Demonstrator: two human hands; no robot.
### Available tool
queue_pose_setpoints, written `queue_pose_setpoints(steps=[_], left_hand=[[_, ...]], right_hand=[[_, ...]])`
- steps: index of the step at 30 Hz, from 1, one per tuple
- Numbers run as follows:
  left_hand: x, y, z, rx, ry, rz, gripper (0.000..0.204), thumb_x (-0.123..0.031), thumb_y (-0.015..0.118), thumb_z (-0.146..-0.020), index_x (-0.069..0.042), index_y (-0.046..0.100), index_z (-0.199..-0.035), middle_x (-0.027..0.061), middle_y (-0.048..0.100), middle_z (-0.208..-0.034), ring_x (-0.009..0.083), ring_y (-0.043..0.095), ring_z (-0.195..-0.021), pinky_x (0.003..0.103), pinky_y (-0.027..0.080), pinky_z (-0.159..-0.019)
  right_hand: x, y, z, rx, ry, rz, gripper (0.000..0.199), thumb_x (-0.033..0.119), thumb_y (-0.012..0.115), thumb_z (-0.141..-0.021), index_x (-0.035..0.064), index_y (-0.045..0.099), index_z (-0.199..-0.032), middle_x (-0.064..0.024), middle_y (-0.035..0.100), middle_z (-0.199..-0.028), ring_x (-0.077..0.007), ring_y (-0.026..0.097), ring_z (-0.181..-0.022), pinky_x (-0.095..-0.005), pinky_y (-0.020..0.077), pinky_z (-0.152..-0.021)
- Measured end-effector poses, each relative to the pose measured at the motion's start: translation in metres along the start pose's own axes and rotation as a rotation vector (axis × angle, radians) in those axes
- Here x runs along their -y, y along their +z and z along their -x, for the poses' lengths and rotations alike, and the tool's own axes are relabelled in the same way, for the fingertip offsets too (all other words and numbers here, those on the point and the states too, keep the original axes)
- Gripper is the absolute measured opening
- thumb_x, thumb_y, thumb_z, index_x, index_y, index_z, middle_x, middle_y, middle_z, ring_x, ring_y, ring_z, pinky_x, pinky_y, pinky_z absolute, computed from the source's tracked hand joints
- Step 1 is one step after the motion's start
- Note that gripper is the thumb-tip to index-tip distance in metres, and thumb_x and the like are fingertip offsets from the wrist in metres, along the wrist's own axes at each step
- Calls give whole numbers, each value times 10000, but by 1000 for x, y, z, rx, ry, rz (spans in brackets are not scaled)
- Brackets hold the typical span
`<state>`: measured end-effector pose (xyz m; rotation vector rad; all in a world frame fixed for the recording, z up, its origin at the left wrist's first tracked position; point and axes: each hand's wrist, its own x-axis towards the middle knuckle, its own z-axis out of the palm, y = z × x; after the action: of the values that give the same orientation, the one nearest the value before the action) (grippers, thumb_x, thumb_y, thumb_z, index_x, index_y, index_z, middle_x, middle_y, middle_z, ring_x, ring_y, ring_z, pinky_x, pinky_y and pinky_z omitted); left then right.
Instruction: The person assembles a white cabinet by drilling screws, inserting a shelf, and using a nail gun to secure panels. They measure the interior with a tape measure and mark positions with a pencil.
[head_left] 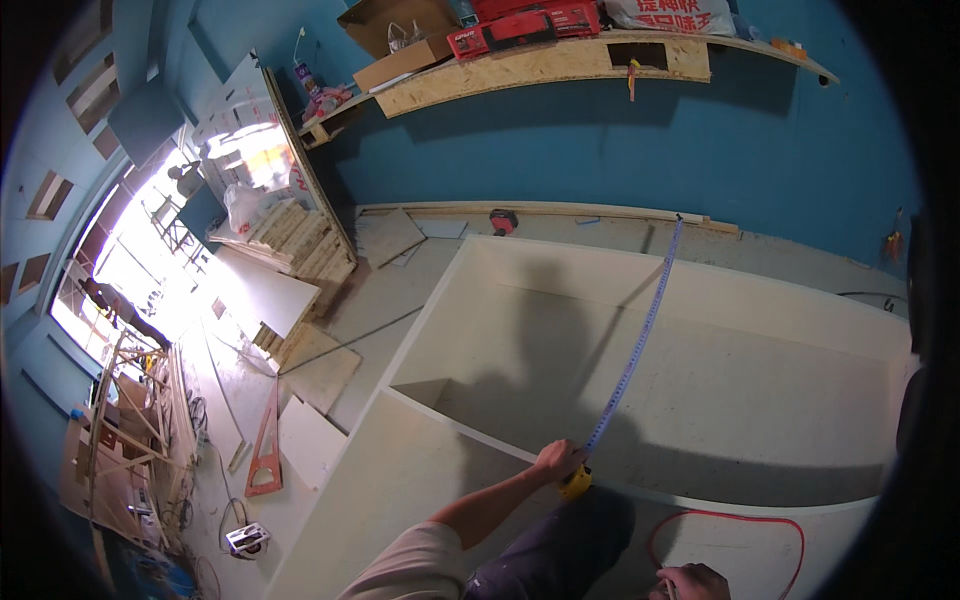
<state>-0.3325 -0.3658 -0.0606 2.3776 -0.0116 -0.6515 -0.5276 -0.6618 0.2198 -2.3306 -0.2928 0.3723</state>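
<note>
My left hand [558,461] is closed around a yellow tape measure [575,484] at the near edge of a large white cabinet carcass [560,250]. Its bluish blade [640,350] runs out across the open compartment, past the far side panel, with its tip near the wall. My right hand [697,582] shows at the lower edge, fingers curled around a thin pale object I cannot make out. Near it a red cord [735,515] makes a loop over the white panel. My leg in dark trousers stands between my two hands.
A red-and-black tool [503,221] lies on the floor beyond the cabinet. Stacked boards [300,245], an orange-brown set square [265,465] and cables are to the left. A wooden shelf [540,75] on the blue wall carries a red toolbox [525,28]. Another person [125,308] is far left.
</note>
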Motion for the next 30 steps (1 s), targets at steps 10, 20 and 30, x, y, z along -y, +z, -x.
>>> queue_pose_setpoints(steps=[10, 20, 30], left_hand=[[-3, 0, 0, -15, -16, 55, 344, -403, 575, -867, -89, 714, -874, 126, 680, -775, 278, 672, -740, 405, 513, -685], [-3, 0, 1, -59, 18, 88, 320, -373, 597, -857, -73, 708, -858, 94, 682, -757, 250, 672, -711, 393, 513, -671], [-6, 1, 2, -54, 11, 92, 319, -374, 585, -844, -83, 716, -851, 99, 682, -753, 255, 668, -709, 388, 514, -673]], right_hand=[[1, -2, 7, -13, -46, 33, 266, 134, 605, -861, 23, 601, -1103, -164, 633, -920, -340, 609, -880, -428, 509, -783], [3, -1, 2, -3, -101, 41, 286, 130, 613, -853, 13, 599, -1114, -169, 634, -935, -341, 608, -884, -429, 510, -792], [5, -2, 2, 10, -116, 33, 305, 115, 620, -841, 13, 598, -1127, -175, 631, -949, -344, 604, -899, -428, 504, -805]])
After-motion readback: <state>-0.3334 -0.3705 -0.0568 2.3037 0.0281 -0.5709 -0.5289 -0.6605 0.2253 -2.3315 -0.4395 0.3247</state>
